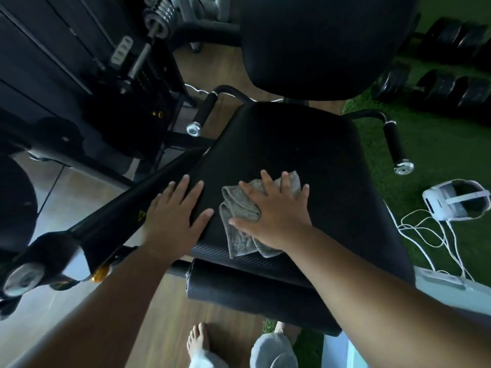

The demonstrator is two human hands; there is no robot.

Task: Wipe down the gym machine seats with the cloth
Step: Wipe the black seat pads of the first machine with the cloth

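A black padded machine seat fills the middle of the head view, with its black backrest rising behind it. A crumpled grey cloth lies on the seat's front left part and hangs over the front edge. My right hand presses flat on the cloth, fingers spread. My left hand rests flat with fingers apart on the seat's left edge, beside the cloth and holding nothing.
Two black side handles flank the seat. A black machine arm runs diagonally on the left, a weight stack behind it. Dumbbells sit on green turf at right, with a white headset and cables. My feet stand on wood floor below.
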